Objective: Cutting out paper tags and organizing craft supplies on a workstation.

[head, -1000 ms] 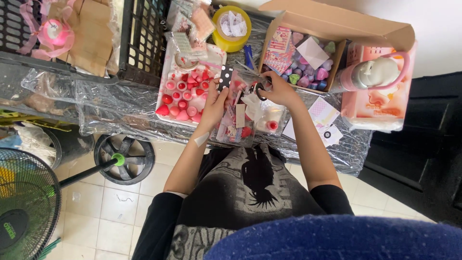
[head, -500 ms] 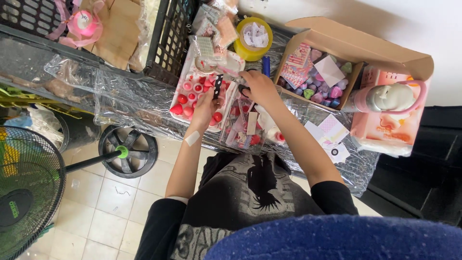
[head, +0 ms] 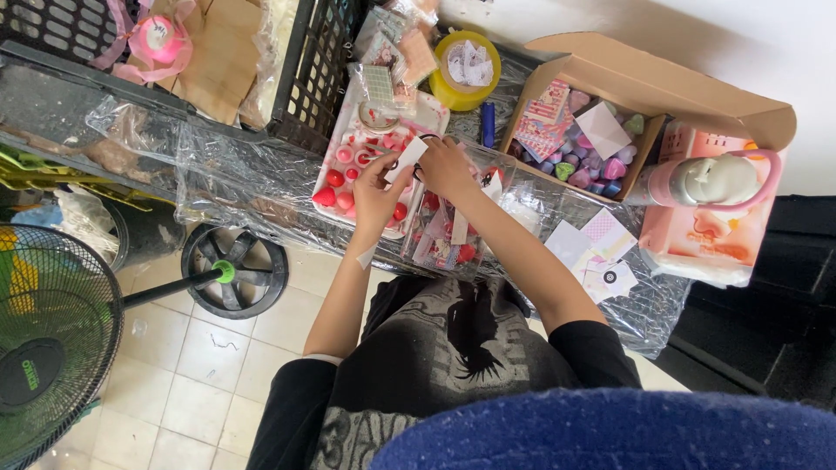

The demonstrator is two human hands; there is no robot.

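My left hand (head: 374, 196) pinches a small white card (head: 407, 158) over a white tray (head: 344, 139) that holds several red and pink round pieces. My right hand (head: 446, 165) meets the card from the right. Its fingers are closed around what looks like small black-handled scissors (head: 419, 174). Both hands hover just above the tray's right edge, next to a clear plastic tub (head: 453, 239) filled with small packets. The tips of my fingers are partly hidden behind the card.
An open cardboard box (head: 662, 87) of coloured hearts and cards stands at the right, beside a pink bottle (head: 705, 183) on a pink box. Further back are a yellow tape roll (head: 466, 65), a blue pen (head: 488, 124) and a black crate (head: 309, 70). A fan (head: 43, 348) stands on the floor at the left.
The view has drifted, so the table sits higher and further right in frame. My hands have come together over the tray's right edge, now holding the white card between them.
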